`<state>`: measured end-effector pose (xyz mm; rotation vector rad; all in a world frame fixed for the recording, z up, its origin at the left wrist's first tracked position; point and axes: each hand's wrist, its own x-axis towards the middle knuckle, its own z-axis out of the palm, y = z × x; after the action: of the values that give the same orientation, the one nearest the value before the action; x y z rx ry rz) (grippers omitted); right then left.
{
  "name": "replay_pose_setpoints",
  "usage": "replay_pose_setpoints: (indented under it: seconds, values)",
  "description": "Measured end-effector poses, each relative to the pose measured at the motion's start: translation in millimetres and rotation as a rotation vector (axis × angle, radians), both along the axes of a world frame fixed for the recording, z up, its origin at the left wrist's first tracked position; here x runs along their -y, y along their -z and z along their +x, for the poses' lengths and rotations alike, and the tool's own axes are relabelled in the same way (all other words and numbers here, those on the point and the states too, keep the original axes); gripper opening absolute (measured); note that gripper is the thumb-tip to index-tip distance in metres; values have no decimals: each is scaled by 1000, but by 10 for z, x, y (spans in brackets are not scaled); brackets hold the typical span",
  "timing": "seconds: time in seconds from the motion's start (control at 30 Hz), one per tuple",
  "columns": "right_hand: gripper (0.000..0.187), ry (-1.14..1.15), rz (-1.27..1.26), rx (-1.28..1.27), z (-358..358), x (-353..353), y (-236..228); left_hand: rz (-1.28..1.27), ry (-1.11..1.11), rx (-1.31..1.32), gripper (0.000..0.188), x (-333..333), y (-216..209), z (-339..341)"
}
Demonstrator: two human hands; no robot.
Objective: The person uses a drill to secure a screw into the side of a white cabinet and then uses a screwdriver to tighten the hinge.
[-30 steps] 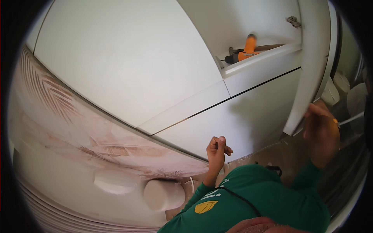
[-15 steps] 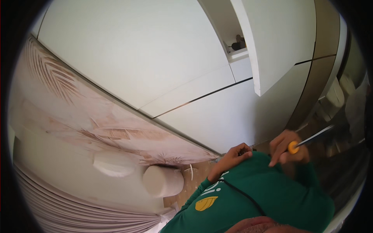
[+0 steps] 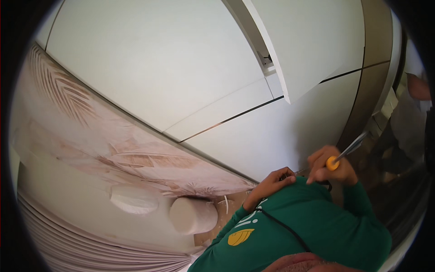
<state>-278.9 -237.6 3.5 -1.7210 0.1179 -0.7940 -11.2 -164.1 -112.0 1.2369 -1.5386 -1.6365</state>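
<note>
My right hand (image 3: 345, 174) is closed around a screwdriver (image 3: 333, 163) with a yellow-orange handle. Its metal shaft points up to the right and is smeared by motion. My left hand (image 3: 275, 182) rests against the front of my green shirt with its fingers curled inward; whether anything sits inside them is hidden. Just beyond both hands stands the lower white panel (image 3: 267, 140) of a tall cabinet. Above it, a white cabinet door (image 3: 317, 50) hangs ajar, not touched by either hand.
Through the narrow door gap, a dark object (image 3: 269, 58) shows on a shelf. At left are a leaf-patterned wall (image 3: 131, 158), a round pale pouf (image 3: 194, 215) and a pleated curtain (image 3: 90, 245). Another person's arm (image 3: 418, 87) appears at the far right.
The cabinet door has swung further in, narrowing its gap. My right hand has shifted slightly left and up with the screwdriver. The other person's arm has come into view; my left hand stays put.
</note>
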Motion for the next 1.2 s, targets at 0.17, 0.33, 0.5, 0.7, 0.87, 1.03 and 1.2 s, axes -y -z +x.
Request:
replay_pose_setpoints:
  seconds: [0.17, 0.33, 0.5, 0.7, 0.87, 1.03, 1.2]
  values:
    - [21, -184, 88, -281, 399, -272, 518, -8, 55, -108, 34, 21, -3, 12]
    - [21, -285, 267, -280, 452, -298, 464, 12, 79, -153, 29, -17, 58, 50]
    - [21, -300, 256, -260, 464, -264, 529, 46, 79, -123, 29, 12, 99, 69]
    - [21, -293, 285, -361, 460, -269, 575, 17, 68, -109, 28, 1, 31, 50]
    - [23, -343, 292, -342, 469, -255, 567, 80, 56, -105, 28, -14, -69, 28]
    - [23, -379, 316, -348, 487, -247, 572, 71, 75, -91, 27, 0, -56, 44]
    - [24, -406, 282, -373, 501, -233, 558, 61, 72, -58, 28, -18, -57, 40]
